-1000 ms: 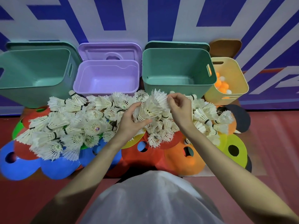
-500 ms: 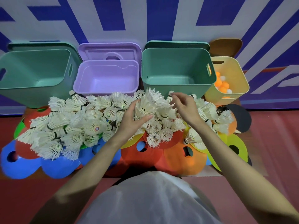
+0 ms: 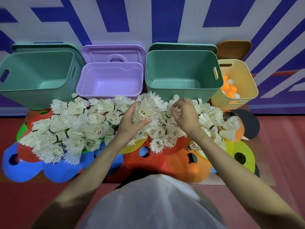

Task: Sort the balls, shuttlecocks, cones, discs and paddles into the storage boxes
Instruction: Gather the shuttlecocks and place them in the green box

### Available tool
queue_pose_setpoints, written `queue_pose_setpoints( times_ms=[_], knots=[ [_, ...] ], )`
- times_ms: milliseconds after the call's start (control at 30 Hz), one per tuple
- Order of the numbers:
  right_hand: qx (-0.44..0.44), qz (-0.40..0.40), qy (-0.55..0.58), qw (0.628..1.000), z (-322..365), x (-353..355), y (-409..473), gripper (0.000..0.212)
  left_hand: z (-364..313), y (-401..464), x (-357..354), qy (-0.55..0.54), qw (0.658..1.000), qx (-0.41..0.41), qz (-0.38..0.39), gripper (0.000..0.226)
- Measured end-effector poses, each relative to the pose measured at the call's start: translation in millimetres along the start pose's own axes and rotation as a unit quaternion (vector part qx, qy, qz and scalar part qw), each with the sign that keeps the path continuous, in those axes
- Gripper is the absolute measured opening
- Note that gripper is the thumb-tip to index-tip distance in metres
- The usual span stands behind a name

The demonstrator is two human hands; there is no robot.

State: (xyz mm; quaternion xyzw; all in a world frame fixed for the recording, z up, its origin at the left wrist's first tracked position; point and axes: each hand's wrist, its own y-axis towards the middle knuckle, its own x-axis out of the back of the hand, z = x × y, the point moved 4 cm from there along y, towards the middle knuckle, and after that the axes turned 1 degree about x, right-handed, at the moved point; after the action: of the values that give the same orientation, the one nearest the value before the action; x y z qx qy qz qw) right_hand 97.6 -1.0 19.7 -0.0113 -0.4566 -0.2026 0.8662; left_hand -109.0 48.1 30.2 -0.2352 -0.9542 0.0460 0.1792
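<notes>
A big heap of white feather shuttlecocks [image 3: 69,129] lies on coloured flat cones in front of the storage boxes. My left hand [image 3: 132,124] is closed around a bunch of shuttlecocks [image 3: 146,108], held just above the heap before the purple box [image 3: 109,80]. My right hand [image 3: 184,114] reaches into the heap beside it, fingers curled and pinching at a shuttlecock [image 3: 170,109]. Whether that one is gripped is unclear. Behind stand a left green box [image 3: 33,76], a right green box [image 3: 181,71] and a yellow box [image 3: 237,76] holding orange and white balls [image 3: 229,86].
Blue [image 3: 21,166], red [image 3: 142,161], orange [image 3: 188,169] and yellow-green [image 3: 242,154] flat cones lie under and in front of the heap. A black paddle [image 3: 249,123] sticks out at the right. Box lids lean on the striped wall behind. Red floor surrounds the pile.
My right hand has moved from the bunch down and right into the heap. My left hand keeps its bunch, lifted slightly towards the boxes.
</notes>
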Motion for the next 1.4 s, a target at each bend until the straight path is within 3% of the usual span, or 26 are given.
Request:
queue_pose_setpoints(
  times_ms=[100, 167, 300, 567, 833, 967, 1133, 1267, 1400],
  knots=[
    [0.015, -0.176, 0.160, 0.971, 16.3, 40.9, -4.7, 0.008, -3.4, 6.6, -0.1, 0.016, 1.000, -0.004, -0.004, 0.073],
    [0.011, -0.237, 0.249, 0.939, 22.5, 60.0, -6.3, 0.006, -9.6, 12.1, -2.3, 0.023, 1.000, -0.011, 0.003, 0.072],
    [0.003, -0.213, 0.330, 0.920, 27.0, 68.1, 0.3, 0.011, -21.7, 31.5, -10.6, 0.054, 0.998, -0.023, 0.007, 0.073],
    [-0.046, -0.183, 0.338, 0.922, -4.0, 57.7, 43.0, 0.004, -64.2, 94.1, -36.7, 0.157, 0.986, -0.064, 0.004, 0.071],
    [-0.144, -0.213, 0.268, 0.928, -62.5, 50.2, 108.4, 0.011, -83.0, 187.5, -61.5, 0.244, 0.962, -0.092, 0.083, 0.066],
    [-0.192, -0.156, 0.238, 0.939, -88.4, 39.7, 140.9, 0.010, -67.8, 235.2, -73.4, 0.227, 0.962, -0.049, 0.144, 0.067],
    [-0.232, -0.014, 0.145, 0.962, -122.0, 20.8, 177.3, 0.042, -43.6, 279.2, -92.4, 0.260, 0.944, 0.002, 0.202, 0.065],
    [-0.237, 0.148, 0.037, 0.960, -141.3, -2.3, 201.9, 0.033, -16.2, 296.2, -107.2, 0.325, 0.920, 0.041, 0.215, 0.073],
    [-0.208, 0.224, -0.044, 0.951, -144.6, -20.8, 207.1, 0.031, 4.1, 295.3, -117.0, 0.386, 0.881, 0.057, 0.268, 0.076]
  ],
)
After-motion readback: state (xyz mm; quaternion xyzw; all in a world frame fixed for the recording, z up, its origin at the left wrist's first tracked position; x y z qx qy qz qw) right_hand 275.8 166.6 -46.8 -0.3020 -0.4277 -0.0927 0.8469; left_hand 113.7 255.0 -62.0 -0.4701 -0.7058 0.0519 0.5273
